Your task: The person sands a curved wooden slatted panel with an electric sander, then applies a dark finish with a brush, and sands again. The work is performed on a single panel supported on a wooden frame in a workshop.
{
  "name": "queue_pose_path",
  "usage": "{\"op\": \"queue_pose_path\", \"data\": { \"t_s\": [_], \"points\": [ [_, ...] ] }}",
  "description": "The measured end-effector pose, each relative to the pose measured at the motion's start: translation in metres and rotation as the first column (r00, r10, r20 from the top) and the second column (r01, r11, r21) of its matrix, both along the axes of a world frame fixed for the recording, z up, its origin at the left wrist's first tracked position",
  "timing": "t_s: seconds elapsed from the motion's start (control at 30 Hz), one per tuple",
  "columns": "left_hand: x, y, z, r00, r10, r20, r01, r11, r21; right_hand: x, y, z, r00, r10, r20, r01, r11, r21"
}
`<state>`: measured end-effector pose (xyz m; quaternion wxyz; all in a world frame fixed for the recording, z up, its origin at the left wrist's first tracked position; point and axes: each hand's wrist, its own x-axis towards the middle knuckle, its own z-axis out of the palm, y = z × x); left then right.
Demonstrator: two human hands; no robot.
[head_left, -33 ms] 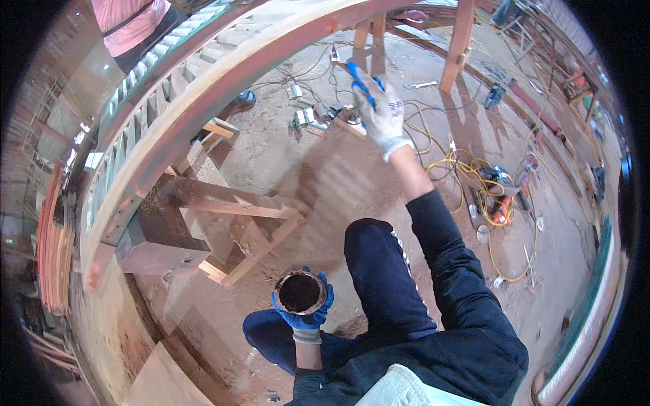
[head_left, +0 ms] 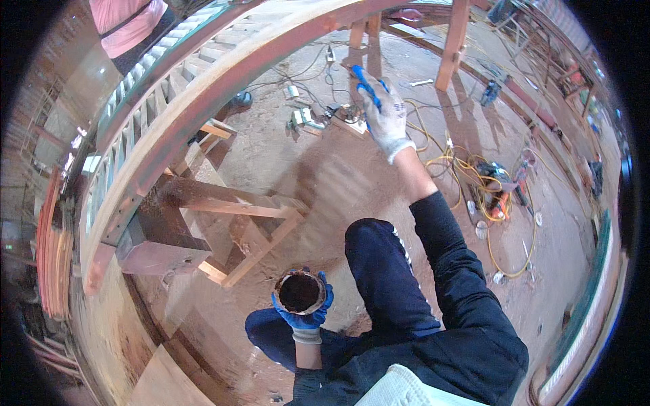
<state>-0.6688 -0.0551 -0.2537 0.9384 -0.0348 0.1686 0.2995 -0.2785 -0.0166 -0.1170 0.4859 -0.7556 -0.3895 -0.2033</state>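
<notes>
Round cup, right way up, mouth to the sky! Pale, grubby rim circling a dark brown inside, the whole thing cradled in the gloved left hand.

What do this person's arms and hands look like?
The right hand wears a whitish glove with small dark print and blue on the fingers. The left hand is gloved too, blue with a pale cuff. Both sleeves are dark and stop short of the gloves.

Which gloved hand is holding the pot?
The left hand, its blue fingers around the pot; the right hand is stretched forward, well away from it.
</notes>
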Motion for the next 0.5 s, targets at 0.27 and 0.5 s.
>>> {"op": "queue_pose_path", "data": {
  "t_s": [0.27,0.5],
  "points": [
    [0.026,0.012,0.002,0.999,-0.031,-0.033,0.032,0.999,0.003,0.026,-0.038,0.035,0.982,0.169,0.089,-0.171,0.985,0.017],
    [0.123,0.014,-0.026,0.999,0.030,-0.025,-0.031,0.999,-0.031,0.071,0.017,0.078,0.719,0.173,0.673,-0.191,0.980,-0.047]
  ]
}}
